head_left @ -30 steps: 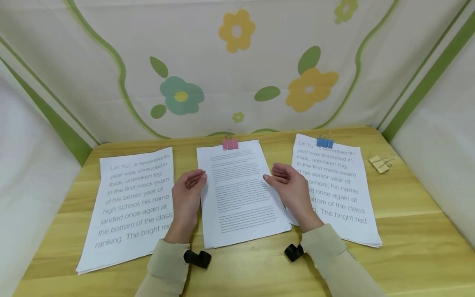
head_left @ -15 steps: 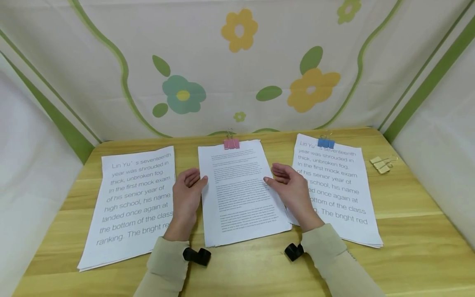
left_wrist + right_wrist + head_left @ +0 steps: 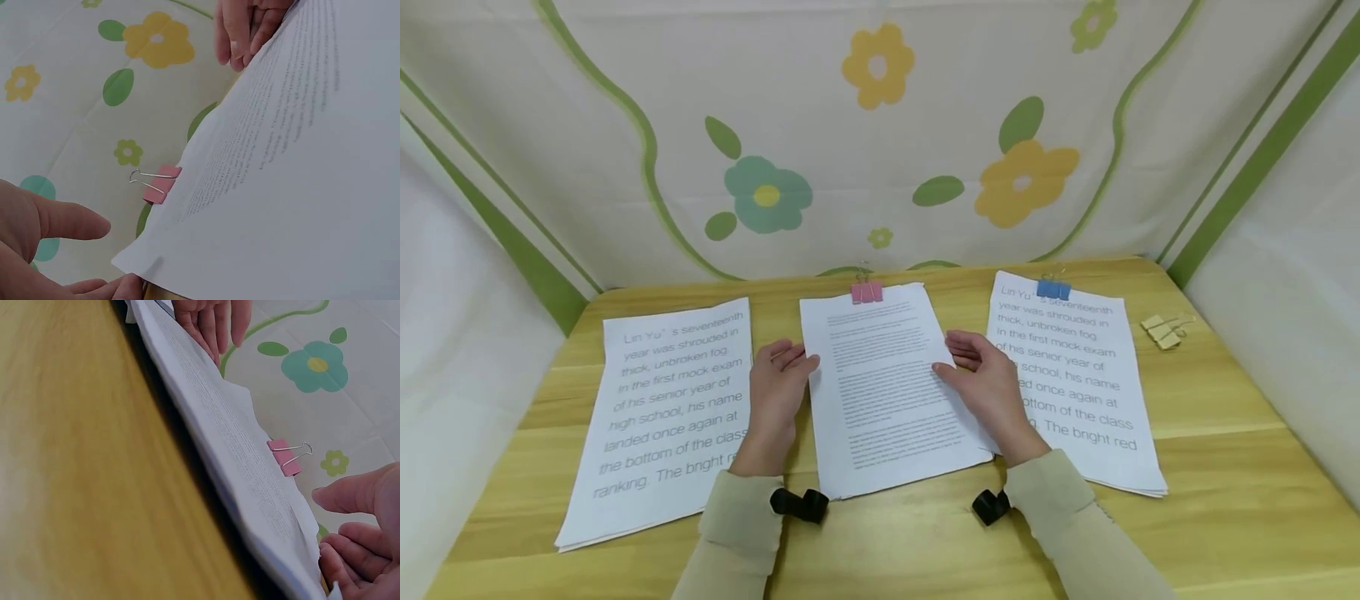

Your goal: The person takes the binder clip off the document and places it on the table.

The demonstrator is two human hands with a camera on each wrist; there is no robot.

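Operator inventory, my own gear: long sleeves in plain pale khaki-beige, soft knit, ribbed cuffs ending at the wrists. I see one small black camera unit (image 3: 800, 505) strapped under my left wrist, another black unit (image 3: 991, 507) under my right. Left hand (image 3: 777, 392) and right hand (image 3: 988, 386) bare, no rings.

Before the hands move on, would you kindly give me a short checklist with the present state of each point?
1. Pink clip on the middle stack's top edge: ok.
2. Left hand at that stack's left edge: ok.
3. Right hand at its right edge: ok.
4. Sheets squared up: not ok, edges look uneven in the right wrist view.
5. Left stack clipped: not ok, no clip visible.
6. Spare clips within reach: cannot tell.
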